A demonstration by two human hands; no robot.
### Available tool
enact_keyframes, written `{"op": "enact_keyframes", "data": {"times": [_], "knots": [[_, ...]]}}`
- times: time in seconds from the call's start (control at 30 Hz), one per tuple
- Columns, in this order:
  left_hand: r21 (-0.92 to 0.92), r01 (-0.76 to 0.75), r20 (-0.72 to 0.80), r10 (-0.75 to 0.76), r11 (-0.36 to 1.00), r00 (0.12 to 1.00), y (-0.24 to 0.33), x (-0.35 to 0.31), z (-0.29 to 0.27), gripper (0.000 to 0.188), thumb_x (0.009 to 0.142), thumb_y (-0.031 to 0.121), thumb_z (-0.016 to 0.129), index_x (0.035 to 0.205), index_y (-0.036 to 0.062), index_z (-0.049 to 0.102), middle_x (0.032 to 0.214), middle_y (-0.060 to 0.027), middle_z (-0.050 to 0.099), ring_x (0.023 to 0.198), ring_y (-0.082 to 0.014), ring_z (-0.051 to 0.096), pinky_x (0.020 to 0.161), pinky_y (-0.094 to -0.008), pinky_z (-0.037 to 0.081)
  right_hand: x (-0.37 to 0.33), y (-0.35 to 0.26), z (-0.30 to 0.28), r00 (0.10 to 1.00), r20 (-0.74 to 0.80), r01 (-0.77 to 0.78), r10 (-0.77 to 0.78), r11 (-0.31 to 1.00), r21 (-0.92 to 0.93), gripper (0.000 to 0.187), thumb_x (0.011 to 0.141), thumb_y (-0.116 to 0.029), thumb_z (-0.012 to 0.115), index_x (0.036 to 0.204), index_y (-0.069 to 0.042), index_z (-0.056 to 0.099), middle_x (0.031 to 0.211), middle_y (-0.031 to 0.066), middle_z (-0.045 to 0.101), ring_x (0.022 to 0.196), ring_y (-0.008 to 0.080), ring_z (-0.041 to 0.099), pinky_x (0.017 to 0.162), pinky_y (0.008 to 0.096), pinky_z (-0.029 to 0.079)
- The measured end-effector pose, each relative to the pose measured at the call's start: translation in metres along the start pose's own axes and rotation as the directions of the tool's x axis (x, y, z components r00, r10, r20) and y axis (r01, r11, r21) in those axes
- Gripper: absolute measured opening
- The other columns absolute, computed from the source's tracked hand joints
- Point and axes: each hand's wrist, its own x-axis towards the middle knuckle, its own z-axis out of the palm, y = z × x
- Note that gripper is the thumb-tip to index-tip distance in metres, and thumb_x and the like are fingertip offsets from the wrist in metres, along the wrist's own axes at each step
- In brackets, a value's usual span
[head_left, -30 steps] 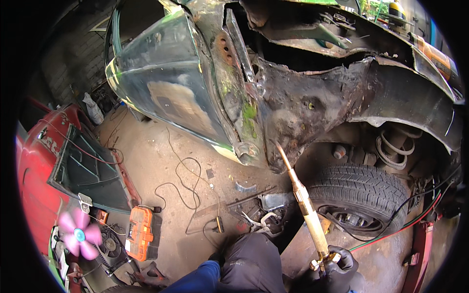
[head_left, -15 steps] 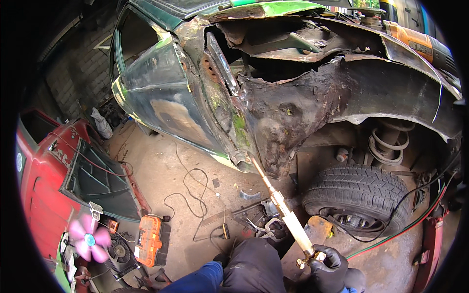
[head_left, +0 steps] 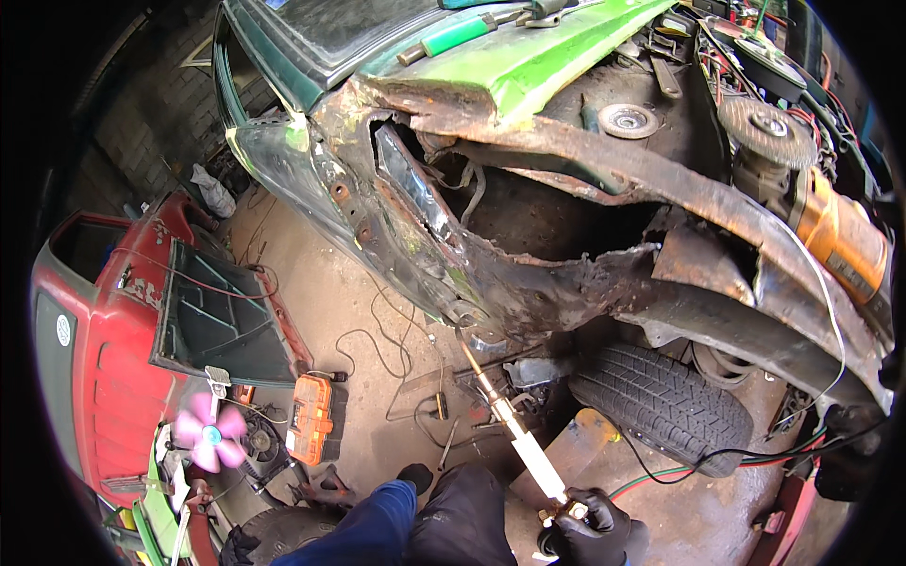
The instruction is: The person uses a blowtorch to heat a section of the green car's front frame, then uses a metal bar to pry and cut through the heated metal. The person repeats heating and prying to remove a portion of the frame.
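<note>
My right hand (head_left: 590, 528), in a black glove, is closed around the valve end of a gas torch (head_left: 540, 469) with a pale handle and brass fittings. The torch points up and away, its thin copper-coloured tip ending at the lower edge of the rusted car body (head_left: 528, 292); I cannot make out a flame. That body has a large ragged opening behind the wheel arch. Beside my knee, beyond the blue sleeve, a dark glove shows what appears to be my left hand (head_left: 415, 474); its fingers cannot be made out.
A tyre (head_left: 665, 406) stands under the arch, with red and green hoses (head_left: 651, 479) below it. An angle grinder (head_left: 840, 236) rests on the car at right. At left are an orange toolbox (head_left: 314, 420), a pink-bladed fan (head_left: 209, 433), a red car body (head_left: 127, 368) and loose cables (head_left: 377, 344).
My view has shifted, showing more of the car's top and engine bay. The torch in my right hand has moved back, its tip now lower on the body.
</note>
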Motion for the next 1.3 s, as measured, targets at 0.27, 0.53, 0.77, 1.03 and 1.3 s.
{"op": "enact_keyframes", "data": {"times": [0.27,0.53,0.77,1.03,1.3], "knots": [[-0.695,0.062,-0.166,-0.244,0.716,0.956,0.055,-0.09,-0.099,0.037,0.101,0.036,0.06,0.118,0.0088,0.078,0.118,-0.0202,0.077,0.114,-0.038,0.073,0.1,-0.0468,0.057,-0.027,-0.109,-0.035,0.987,-0.124,-0.085,0.1,0.989,0.12,0.032,0.093,0.005,0.075,0.125,0.001,0.071,0.102,0.0099,0.072,0.088,0.0158,0.069,0.078,0.0297,0.057],[-0.737,-0.28,-0.438,-0.119,0.616,0.891,0.115,-0.188,-0.206,0.032,0.103,0.03,0.065,0.123,0.0073,0.075,0.101,-0.0129,0.078,0.087,-0.0257,0.075,0.082,-0.0387,0.058,-0.043,-0.202,-0.07,0.979,-0.119,-0.145,0.166,0.975,0.169,0.04,0.085,0.0,0.085,0.124,0.005,0.073,0.114,0.0143,0.078,0.104,0.0171,0.072,0.09,0.0327,0.057],[-0.886,-0.336,-0.426,-0.274,0.321,0.862,0.14,-0.289,-0.323,0.033,0.106,0.029,0.065,0.124,0.003,0.074,0.099,-0.0149,0.078,0.089,-0.0213,0.075,0.083,-0.0352,0.058,-0.071,-0.295,-0.128,0.961,-0.134,-0.228,0.242,0.968,0.108,0.039,0.084,0.001,0.083,0.122,0.004,0.074,0.101,0.0085,0.077,0.09,0.013,0.07,0.081,0.029,0.056],[-0.629,-0.687,-0.77,-0.411,0.364,0.487,0.134,-0.365,-0.542,0.026,0.11,0.017,0.064,0.127,-0.002,0.071,0.101,-0.0002,0.072,0.093,-0.0078,0.065,0.083,-0.029,0.055,-0.088,-0.351,-0.157,0.936,-0.139,-0.296,0.322,0.938,0.182,0.034,0.091,-0.001,0.076,0.124,0.006,0.072,0.096,0.0073,0.074,0.08,0.0114,0.068,0.071,0.0277,0.055],[0.084,-0.403,-0.996,0.082,0.911,-0.023,0.142,-0.347,-0.758,0.03,0.097,0.027,0.074,0.123,0.0104,0.075,0.114,-0.0147,0.073,0.107,-0.0352,0.069,0.094,-0.047,0.054,-0.084,-0.368,-0.127,0.89,-0.211,-0.351,0.405,0.902,0.251,0.038,0.091,0.0,0.074,0.128,0.005,0.07,0.087,0.004,0.072,0.062,0.0062,0.058,0.055,0.0239,0.045]]}}
